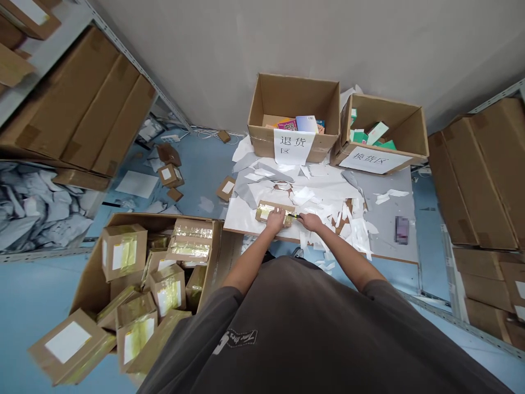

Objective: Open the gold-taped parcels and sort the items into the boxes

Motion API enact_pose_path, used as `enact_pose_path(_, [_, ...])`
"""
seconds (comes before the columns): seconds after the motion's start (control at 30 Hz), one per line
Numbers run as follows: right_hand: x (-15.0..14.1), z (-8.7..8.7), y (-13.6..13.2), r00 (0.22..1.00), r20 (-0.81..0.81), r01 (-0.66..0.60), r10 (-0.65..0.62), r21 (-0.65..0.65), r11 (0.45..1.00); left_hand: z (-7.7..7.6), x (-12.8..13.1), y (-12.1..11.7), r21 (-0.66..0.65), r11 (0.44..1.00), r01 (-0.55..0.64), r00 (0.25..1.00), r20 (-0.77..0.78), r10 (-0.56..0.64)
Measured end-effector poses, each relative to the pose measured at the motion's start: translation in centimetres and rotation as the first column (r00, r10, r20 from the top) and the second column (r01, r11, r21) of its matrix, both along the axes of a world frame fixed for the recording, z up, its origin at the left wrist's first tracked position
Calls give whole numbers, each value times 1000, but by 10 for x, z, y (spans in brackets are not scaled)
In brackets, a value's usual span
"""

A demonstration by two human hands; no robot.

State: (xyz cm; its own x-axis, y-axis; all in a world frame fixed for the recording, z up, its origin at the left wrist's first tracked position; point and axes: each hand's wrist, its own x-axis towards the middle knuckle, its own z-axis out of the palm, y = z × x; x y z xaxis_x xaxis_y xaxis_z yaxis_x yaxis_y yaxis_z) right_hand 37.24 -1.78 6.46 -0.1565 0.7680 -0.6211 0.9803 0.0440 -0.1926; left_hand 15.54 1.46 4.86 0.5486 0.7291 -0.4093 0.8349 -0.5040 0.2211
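A small taped cardboard box (pixel 263 209) with a white label lies near the front edge of the work table. My left hand (pixel 276 218) presses on top of it and grips it, fingers pointing away from me. My right hand (pixel 310 221) is closed around a yellow and black utility knife (pixel 296 216). The knife's front end reaches the right part of the small box, close to my left fingers. Whether the blade touches the tape is too small to tell. Torn white paper (pixel 305 194) lies around the box.
Behind stand two open, labelled cartons, the left carton (pixel 262 134) with colourful boxes, the right carton (pixel 340 146) with green-white ones. A large carton (pixel 93 293) of taped parcels sits at left. A blurred-out object (pixel 401 230) lies at right. Shelves (pixel 92 16) flank both sides.
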Motion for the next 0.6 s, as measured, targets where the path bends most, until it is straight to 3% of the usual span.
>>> enact_pose_path(0.13, [4, 2, 0, 1000, 3, -23, 23, -39, 999, 1, 1, 1, 4, 1000, -2, 1000, 0, 2])
enact_pose_path(0.27, [7, -6, -4, 984, -144, 90, -100, -74, 993, 4, 2, 4, -24, 1000, -20, 1000, 2, 20])
enact_pose_path(0.33, [9, -10, -9, 937, -264, 187, -227, -169, 968, 4, 1, 5, -48, 998, -35, 999, -1, 35])
enact_pose_path(0.47, [14, -17, -17, 782, -400, 342, -478, -366, 865, 4, 0, 6, -82, 994, -68, 998, 6, 69])
enact_pose_path(0.6, [14, -20, -17, 718, -450, 338, -531, -442, 831, 5, 0, 6, -90, 992, -83, 997, 0, 83])
